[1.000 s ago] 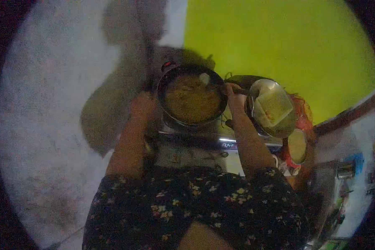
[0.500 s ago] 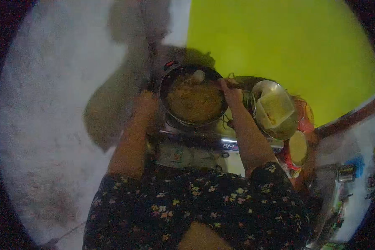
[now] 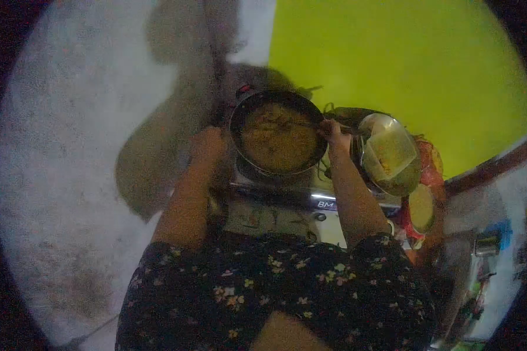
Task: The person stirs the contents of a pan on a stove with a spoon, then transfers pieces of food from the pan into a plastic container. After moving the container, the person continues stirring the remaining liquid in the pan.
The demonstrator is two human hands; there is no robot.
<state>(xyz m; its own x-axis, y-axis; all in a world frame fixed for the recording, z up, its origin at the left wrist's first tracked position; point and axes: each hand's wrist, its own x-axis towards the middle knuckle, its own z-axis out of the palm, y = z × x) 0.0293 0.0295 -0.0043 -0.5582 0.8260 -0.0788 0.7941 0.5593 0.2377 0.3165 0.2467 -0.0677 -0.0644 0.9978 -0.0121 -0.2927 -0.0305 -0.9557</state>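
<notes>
A dark wok [image 3: 233,136] full of brownish-yellow food [image 3: 280,143] sits on a gas stove [image 3: 301,192]. My right hand [image 3: 334,132] is closed at the wok's right rim, around the handle of a long cooking spatula [image 3: 301,123]. The spatula reaches left over the wok, and its far end is down in the food. At the wok's left side is my left hand [image 3: 208,142], dim and in shadow. Its fingers, and whatever they touch, cannot be made out.
Right of the wok, a metal bowl [image 3: 405,186] holds a translucent plastic container [image 3: 390,153]. Beside it lie red packaging [image 3: 430,161] and a round pale yellow item [image 3: 421,209]. A green wall [image 3: 392,52] and a grey-white wall [image 3: 82,117] rise behind.
The spatula's pale rounded end, seen near the wok's back earlier, has gone down into the food. My right hand has shifted slightly right and toward me. My left hand stays at the wok's left.
</notes>
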